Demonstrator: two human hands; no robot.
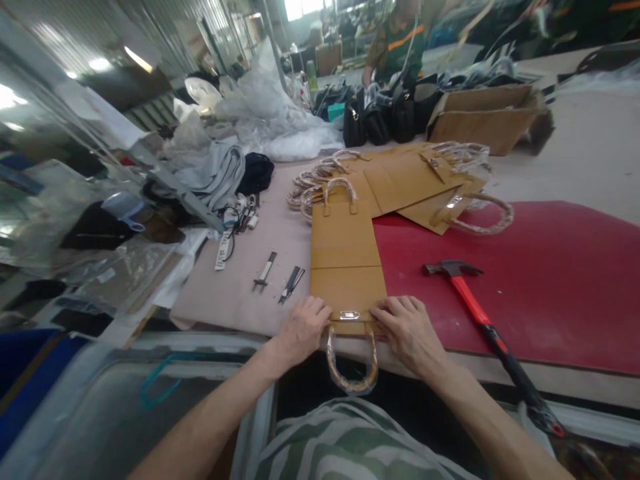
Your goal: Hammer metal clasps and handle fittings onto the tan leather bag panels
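Both hands are at it, low in the middle of the frame! The left hand [305, 327] grasps the left edge of the tan bag piece [345, 233], fingers curled over it; the right hand [410, 330] has the opposite edge, fingertips bent in the same way. The thumbs are mostly hidden, so how hard they pinch, I cannot tell.

The bag piece lies flat and lengthwise at the centre, its lower end at the near edge of the table [290, 233]. Between the hands sits the shiny metal clasp [349, 315], and below it the plastic-wrapped near handle [353, 388] hangs over the table's edge. Up top, the far handle [340, 181] points towards the pile of tan pieces [400, 173].

Good handling here, I'd judge, means matching pressure left and right, both edges level, and the crease running straight across. Fingertips belong on the edges, off the clasp, and the loose handle wants to hang free rather than get trapped underneath. A one-sided tug could skew the piece.

Over on the right, the hammer [473, 300] lies across the red mat [550, 280], well clear of the right hand's fingers. Left of the piece, slim tools [290, 285] rest near the left hand.
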